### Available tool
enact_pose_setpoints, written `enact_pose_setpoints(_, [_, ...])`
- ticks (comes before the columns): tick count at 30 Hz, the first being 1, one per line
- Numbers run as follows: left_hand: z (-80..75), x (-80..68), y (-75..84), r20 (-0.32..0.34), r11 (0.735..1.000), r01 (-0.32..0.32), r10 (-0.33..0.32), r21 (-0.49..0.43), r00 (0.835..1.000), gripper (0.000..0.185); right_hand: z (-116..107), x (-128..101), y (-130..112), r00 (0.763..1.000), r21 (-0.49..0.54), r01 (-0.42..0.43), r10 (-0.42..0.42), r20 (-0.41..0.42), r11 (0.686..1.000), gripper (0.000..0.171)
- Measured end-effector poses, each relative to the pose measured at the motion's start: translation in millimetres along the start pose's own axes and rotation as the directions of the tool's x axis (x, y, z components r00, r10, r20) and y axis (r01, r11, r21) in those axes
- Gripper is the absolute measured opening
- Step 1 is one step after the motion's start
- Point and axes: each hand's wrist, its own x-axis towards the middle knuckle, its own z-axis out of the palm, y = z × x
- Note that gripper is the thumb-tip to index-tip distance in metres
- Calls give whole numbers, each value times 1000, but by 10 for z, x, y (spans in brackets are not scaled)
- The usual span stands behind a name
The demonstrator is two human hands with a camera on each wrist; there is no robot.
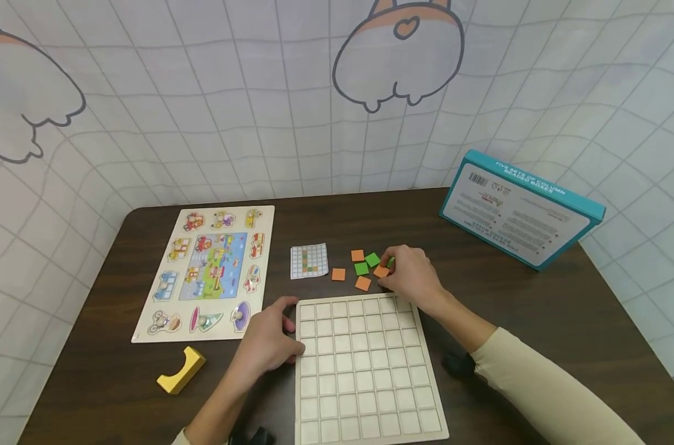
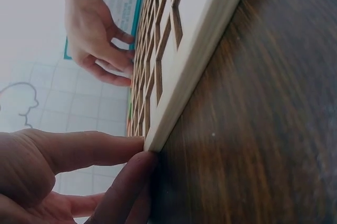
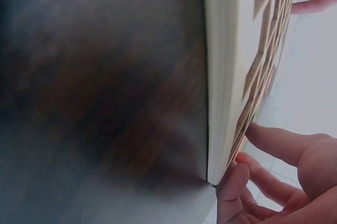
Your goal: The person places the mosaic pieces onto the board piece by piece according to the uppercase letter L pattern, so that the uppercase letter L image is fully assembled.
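Orange tile (image 1: 381,271) — pinched in right hand (image 1: 411,276) grip; left hand (image 1: 270,343) — fingers straight — steadies grid board (image 1: 364,371).

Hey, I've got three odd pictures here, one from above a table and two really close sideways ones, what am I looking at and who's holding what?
No machine here: a person works with two bare hands and wears three cameras. The wide picture comes from a camera on the head, looking down at a dark wooden table. The two close, tilted pictures come from cameras on the wrists, so the board looks sideways.

In front lies a pale wooden grid board, its squares unfilled. The left hand rests against its left edge, fingers touching the rim. The right hand reaches to a small pile of orange and green tiles behind the board and seems to pinch an orange one.

Also there: a small pattern card, a vehicle picture puzzle, a yellow curved block and a teal box.
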Motion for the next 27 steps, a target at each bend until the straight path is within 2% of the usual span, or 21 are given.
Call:
enact_pose_setpoints(6, [-14, 13, 9, -9, 1000, 10, -10, -4, 1000, 81, -10, 26, 1, 1000, -12, 24, -24, -11, 1000, 19])
enact_pose_setpoints(15, [-20, 13, 19, 1, 999, 36, -36, -7, 999, 83, -44, 29, 11, 996, 20, 58, -59, 64, 998, 23])
enact_pose_setpoints(27, [-16, 30, 9, -10, 999, 30, -30, -26, 1000, 76, -48, 27, 66, 994, 34, 80, -83, 68, 996, 21])
